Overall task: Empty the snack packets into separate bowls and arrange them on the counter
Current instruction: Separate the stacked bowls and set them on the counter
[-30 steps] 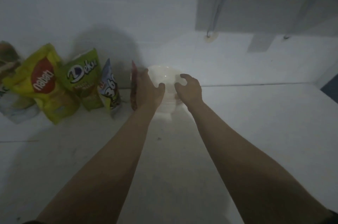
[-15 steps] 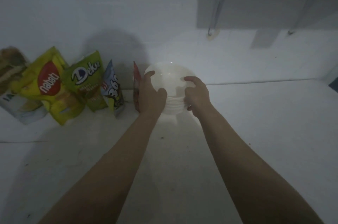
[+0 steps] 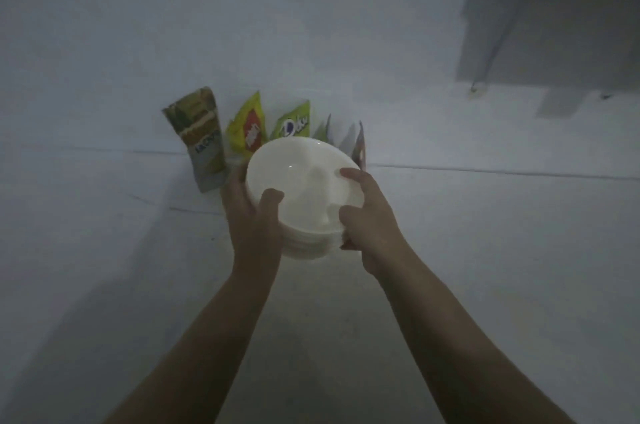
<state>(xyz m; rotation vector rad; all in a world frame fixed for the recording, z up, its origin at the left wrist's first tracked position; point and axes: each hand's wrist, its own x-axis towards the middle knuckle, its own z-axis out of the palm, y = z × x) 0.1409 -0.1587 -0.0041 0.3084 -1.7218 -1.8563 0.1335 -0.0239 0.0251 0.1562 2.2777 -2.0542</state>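
- Stack of white bowls [image 3: 304, 181] held between both hands, in front of the row of packets; whether lifted off the white counter [image 3: 502, 267] or resting on it cannot be told.
- Left hand [image 3: 252, 215] gripping the stack's left side: thumb hooked over the rim into the top bowl, fingers wrapped round the outer wall and out of sight.
- Right hand [image 3: 367, 212] gripping the right side: forefinger laid over the top rim, thumb pressed on the near edge, remaining fingers curled under the lower bowls.
- Top bowl tilted toward the camera, inside plain white with one small glint of light; rims of several more bowls nested below it at the near edge, exact count not readable.
- Snack packets standing against the white wall [image 3: 173, 25], just behind the bowls, partly hidden by them.
- Leftmost: tall green-and-tan packet [image 3: 199, 136], leaning, fully in view.
- Next: yellow packet [image 3: 247, 132] with a red oval label, lower part hidden behind the rim.
- Then: green packet [image 3: 294, 122] with white lettering, only its top showing.
- Further right: thin edges of two more packets [image 3: 358, 146], colours and print too dim to make out.
- Grey cabinet [image 3: 554, 25] hanging on the wall at upper right, well apart from the hands.
- Dim, bluish light throughout; fine detail blurred.
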